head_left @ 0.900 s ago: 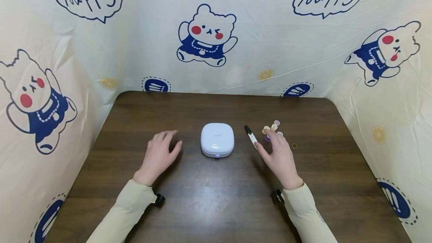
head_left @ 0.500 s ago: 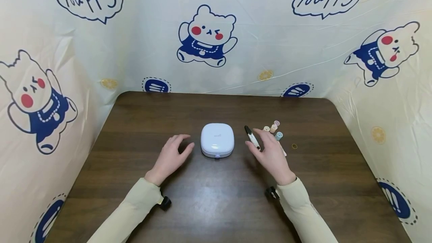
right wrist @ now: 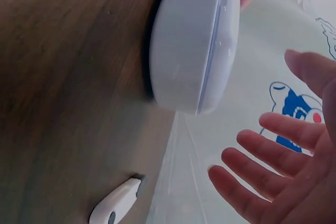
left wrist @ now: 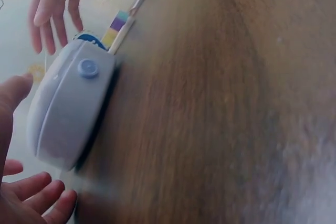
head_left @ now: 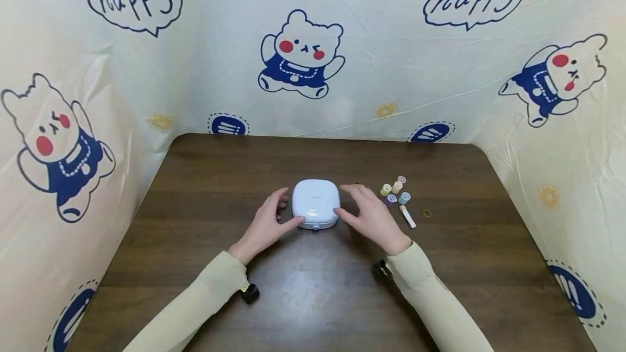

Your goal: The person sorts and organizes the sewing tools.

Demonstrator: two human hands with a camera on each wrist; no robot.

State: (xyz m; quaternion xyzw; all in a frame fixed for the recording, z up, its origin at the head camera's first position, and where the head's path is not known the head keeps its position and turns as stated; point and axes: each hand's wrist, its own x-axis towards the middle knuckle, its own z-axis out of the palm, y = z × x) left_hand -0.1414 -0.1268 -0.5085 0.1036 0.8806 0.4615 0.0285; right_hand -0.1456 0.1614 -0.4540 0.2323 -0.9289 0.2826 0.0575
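A pale white rounded case with its lid closed rests on the table, and a round button shows on its front. My left hand is at the case's left side, fingers spread and thumb by the front left corner. On the other side my right hand is held with its fingers apart, the thumb tip right by the case's right edge. Both palms face the case, and neither hand grips anything. In the right wrist view a white tool with a dark tip lies below the right hand; that hand mostly hides it in the head view.
Right of the right hand stand several small thread spools, among them a blue one and a yellow one. A short white stick and a small dark ring lie near them. The brown table meets a printed curtain behind.
Both hands have moved inward to the case, the left hand rightward and the right hand leftward. The spools and white stick are uncovered, while the dark-tipped tool is now mostly hidden.
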